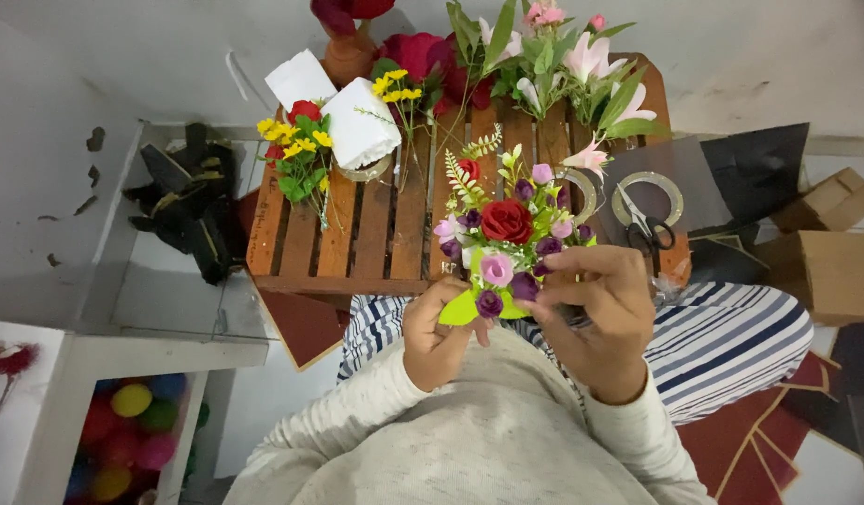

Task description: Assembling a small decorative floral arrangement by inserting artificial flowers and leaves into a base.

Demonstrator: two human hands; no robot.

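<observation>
We look down on a low slatted brown wooden table (357, 234) at upper centre, over pale floor and a striped blue-and-white cloth (731, 337). Black-handled scissors (649, 227) lie at its right end. At frame centre, a small bouquet of red, pink and purple artificial flowers (507, 245) stands upright, stems toward us. Our left hand (437, 335) closes around its base from below; our right hand (596, 313) pinches its right edge, fingers curled.

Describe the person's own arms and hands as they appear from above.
Both arms wear long sleeves of a cream, ribbed knit, the cuffs ending at the wrists. The left hand and right hand are bare: no gloves, and no rings or watch that can be seen on the fingers or wrists.
</observation>
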